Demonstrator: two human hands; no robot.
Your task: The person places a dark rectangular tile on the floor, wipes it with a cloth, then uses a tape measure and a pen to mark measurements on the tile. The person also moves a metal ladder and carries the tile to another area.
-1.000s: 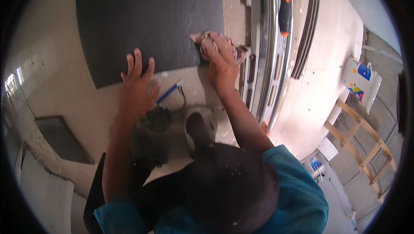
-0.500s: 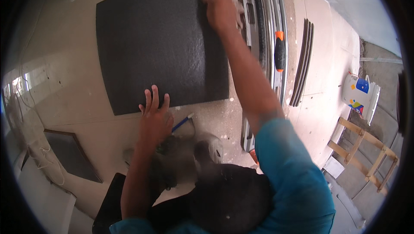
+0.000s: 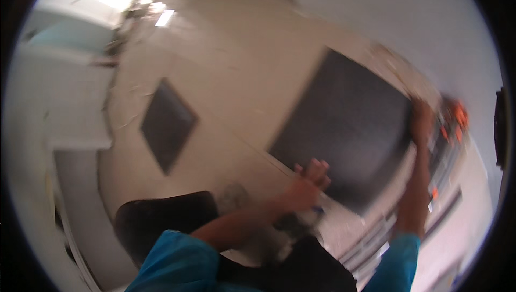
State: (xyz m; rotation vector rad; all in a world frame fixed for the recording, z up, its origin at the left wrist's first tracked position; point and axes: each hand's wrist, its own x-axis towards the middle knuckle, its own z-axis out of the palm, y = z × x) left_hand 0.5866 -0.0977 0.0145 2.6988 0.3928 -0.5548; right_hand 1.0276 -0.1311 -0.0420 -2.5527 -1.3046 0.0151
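A large dark grey, flat square slab point(image 3: 349, 125), perhaps a tile, lies on the beige floor in front of me. My left hand point(image 3: 309, 184) is at its near edge, with fingers stretched out and resting on or just over the rim. At the slab's right-hand corner is my right hand point(image 3: 423, 117), its fingers smeared by motion; whether they grip the edge cannot be made out. Below my left hand, part of a blue-handled tool point(image 3: 318, 210) shows, mostly hidden.
A smaller dark panel point(image 3: 168, 126) lies on the floor to the left. Metal rails with orange parts point(image 3: 456, 120) run along the right, beyond my right arm. A black rounded object point(image 3: 164, 219) stands near at lower left. Bright light enters at upper left.
My view has swung left, so the slab now appears turned and farther right. Both hands stay at the slab's edges; the picture is more blurred.
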